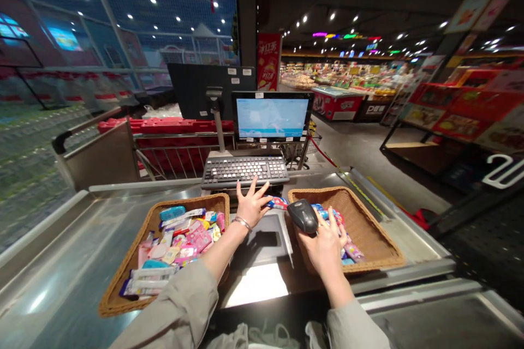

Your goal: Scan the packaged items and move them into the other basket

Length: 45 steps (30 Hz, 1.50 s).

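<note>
My left hand (pixel 250 208), with a bracelet at the wrist, is above the counter just in front of the keyboard (pixel 245 170). Its upper fingers are spread. At its thumb side it grips a small red and blue packet (pixel 278 203), whose kind I cannot make out. In my right hand (pixel 325 245) is a black barcode scanner (pixel 303 216), its head pointing toward the packet. Several fingers of that hand reach over the right wicker basket (pixel 370 223), which has a few colourful packets (pixel 352 251) in it. The left wicker basket (pixel 118 278) holds many small packaged items (pixel 196 237).
Behind the keyboard stands a lit monitor (pixel 273 115), with a second dark screen (pixel 192 90) turned away beside it. A metal cart (pixel 180 147) is beyond the counter (pixel 61 262). Red display boxes (pixel 462 101) stand at the right.
</note>
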Tool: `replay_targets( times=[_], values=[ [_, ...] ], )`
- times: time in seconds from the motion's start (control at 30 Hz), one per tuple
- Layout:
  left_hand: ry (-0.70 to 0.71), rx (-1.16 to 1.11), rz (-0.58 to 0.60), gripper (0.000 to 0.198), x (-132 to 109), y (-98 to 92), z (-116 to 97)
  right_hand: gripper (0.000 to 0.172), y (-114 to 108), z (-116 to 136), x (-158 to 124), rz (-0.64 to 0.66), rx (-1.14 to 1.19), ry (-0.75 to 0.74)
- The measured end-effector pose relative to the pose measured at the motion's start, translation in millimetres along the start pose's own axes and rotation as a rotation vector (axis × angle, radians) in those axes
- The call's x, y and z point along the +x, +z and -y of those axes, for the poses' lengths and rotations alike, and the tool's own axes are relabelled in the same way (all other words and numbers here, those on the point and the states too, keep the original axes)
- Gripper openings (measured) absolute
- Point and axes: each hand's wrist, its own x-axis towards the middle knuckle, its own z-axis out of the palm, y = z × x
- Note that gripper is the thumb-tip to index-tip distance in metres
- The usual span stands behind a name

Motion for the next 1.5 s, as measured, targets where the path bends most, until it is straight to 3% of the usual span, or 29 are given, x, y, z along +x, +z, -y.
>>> replay_targets(
  times=[0.6,1.33,1.5],
  values=[
    [0.142,-0.081,0.025,0.028,24.2,30.5,-34.0,0.038,-6.6,-41.3,-3.4,-0.092,-0.042,0.166],
    [0.338,-0.194,0.183,0.032,55.8,81.4,-80.6,0.05,-20.1,-107.5,1.5,-0.135,-0.071,0.431],
    [0.358,-0.208,0.191,0.031,56.6,93.2,-100.6,0.051,-20.7,-118.4,1.0,-0.153,-0.097,0.45]
  ],
)
